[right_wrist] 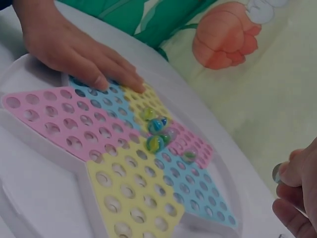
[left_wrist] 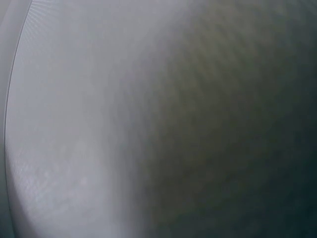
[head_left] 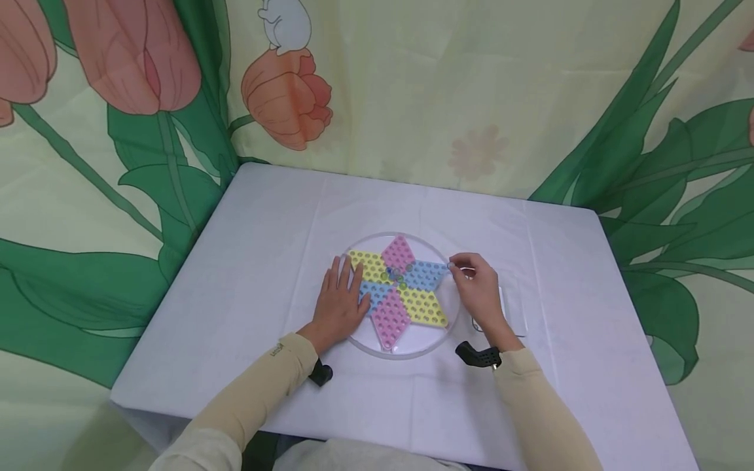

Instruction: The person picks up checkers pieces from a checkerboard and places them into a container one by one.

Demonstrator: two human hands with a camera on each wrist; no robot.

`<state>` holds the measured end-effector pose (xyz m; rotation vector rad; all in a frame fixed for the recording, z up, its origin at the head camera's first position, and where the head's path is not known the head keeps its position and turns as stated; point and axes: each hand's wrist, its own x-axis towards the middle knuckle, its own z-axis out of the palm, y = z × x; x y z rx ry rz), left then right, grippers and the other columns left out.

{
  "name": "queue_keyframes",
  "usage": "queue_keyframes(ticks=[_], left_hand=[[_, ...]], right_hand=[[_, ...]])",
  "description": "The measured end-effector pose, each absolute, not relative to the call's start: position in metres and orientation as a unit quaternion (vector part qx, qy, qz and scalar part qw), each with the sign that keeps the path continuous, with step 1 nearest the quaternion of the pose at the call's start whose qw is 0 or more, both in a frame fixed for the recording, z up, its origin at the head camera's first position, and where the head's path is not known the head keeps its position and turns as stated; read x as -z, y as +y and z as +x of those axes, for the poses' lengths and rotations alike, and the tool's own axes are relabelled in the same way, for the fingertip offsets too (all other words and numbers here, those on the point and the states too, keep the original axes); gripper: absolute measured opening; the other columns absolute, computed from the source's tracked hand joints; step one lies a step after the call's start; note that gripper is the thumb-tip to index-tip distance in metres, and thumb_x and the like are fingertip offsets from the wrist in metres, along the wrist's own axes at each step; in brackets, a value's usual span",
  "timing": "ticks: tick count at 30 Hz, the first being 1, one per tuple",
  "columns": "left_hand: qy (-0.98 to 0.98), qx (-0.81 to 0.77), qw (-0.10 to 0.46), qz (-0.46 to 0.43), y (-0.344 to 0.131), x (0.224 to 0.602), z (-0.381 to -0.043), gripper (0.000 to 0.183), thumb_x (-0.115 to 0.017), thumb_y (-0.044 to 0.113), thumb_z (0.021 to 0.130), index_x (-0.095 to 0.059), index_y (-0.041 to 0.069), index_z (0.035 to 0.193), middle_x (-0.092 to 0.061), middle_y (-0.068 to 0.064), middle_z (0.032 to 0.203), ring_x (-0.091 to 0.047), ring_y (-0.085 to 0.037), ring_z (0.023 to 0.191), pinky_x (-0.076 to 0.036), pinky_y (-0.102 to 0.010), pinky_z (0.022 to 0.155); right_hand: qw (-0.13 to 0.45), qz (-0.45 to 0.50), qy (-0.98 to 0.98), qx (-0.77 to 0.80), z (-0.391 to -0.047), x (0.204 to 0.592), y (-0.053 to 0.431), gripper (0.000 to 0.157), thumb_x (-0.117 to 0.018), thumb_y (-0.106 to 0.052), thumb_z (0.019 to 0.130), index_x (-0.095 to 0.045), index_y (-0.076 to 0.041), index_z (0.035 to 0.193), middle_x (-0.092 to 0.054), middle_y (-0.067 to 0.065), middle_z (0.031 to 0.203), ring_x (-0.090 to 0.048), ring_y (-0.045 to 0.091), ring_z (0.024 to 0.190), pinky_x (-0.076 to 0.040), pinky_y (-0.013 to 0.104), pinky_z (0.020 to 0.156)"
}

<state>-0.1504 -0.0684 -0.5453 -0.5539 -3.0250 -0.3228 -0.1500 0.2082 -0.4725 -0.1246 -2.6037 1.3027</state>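
Note:
A round clear tray [head_left: 377, 354] holds a star-shaped board [head_left: 391, 320] of pink, yellow and blue diamonds full of round holes. Several glass marbles [right_wrist: 155, 144] cluster near the star's centre. My left hand [head_left: 340, 302] lies flat with fingers straight over the board's left yellow and blue points. Off the right blue point, my right hand [head_left: 478, 288] pinches a small glass marble [right_wrist: 276, 172] between thumb and forefinger. The left wrist view is mostly a dark blur beside white cloth.
A clear flat box or lid [head_left: 514, 313] lies partly behind my right wrist. Beneath everything is a table with a white cloth [head_left: 235, 294]. A curtain printed with tulips [head_left: 389, 91] hangs behind the table.

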Motion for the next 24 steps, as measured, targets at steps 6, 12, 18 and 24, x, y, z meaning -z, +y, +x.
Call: queue_keyframes(ticks=[6,12,18,24], left_hand=[[-0.977,0.105,0.033,-0.181,-0.069,0.547,-0.15,0.07,-0.039,0.042,0.101,-0.021,0.005,0.158,-0.012,-0.024,0.164,-0.006,-0.042,0.153,-0.016,-0.055,0.123],[-0.978,0.107,0.031,-0.178,-0.069,0.546,-0.15,0.069,-0.039,0.041,0.101,-0.021,0.005,0.157,-0.014,-0.024,0.164,-0.007,-0.043,0.153,-0.016,-0.055,0.122],[-0.978,0.107,0.03,-0.178,-0.069,0.544,-0.149,0.07,-0.04,0.041,0.101,-0.022,0.004,0.157,-0.013,-0.024,0.164,-0.007,-0.043,0.153,-0.016,-0.055,0.122],[-0.979,0.098,0.017,-0.175,-0.068,0.54,-0.15,0.07,-0.039,0.042,0.102,-0.019,0.006,0.158,-0.01,-0.023,0.165,-0.005,-0.042,0.154,-0.015,-0.054,0.123]], right_hand=[[0.111,-0.074,-0.89,-0.436,-0.144,0.473,0.217,0.022,-0.059,-0.014,0.098,-0.064,-0.006,0.118,-0.066,0.011,0.118,-0.061,0.024,0.111,-0.051,0.042,0.1],[0.125,-0.076,-0.892,-0.428,-0.142,0.478,0.228,0.02,-0.06,-0.011,0.097,-0.065,-0.005,0.116,-0.067,0.012,0.114,-0.061,0.025,0.107,-0.051,0.04,0.096],[0.152,-0.069,-0.887,-0.43,-0.14,0.497,0.243,0.021,-0.06,-0.013,0.097,-0.067,-0.006,0.115,-0.067,0.012,0.112,-0.059,0.021,0.102,-0.052,0.025,0.09],[0.137,-0.079,-0.901,-0.403,-0.135,0.491,0.242,0.021,-0.058,-0.007,0.096,-0.065,-0.002,0.115,-0.067,0.014,0.112,-0.061,0.025,0.102,-0.053,0.033,0.089]])
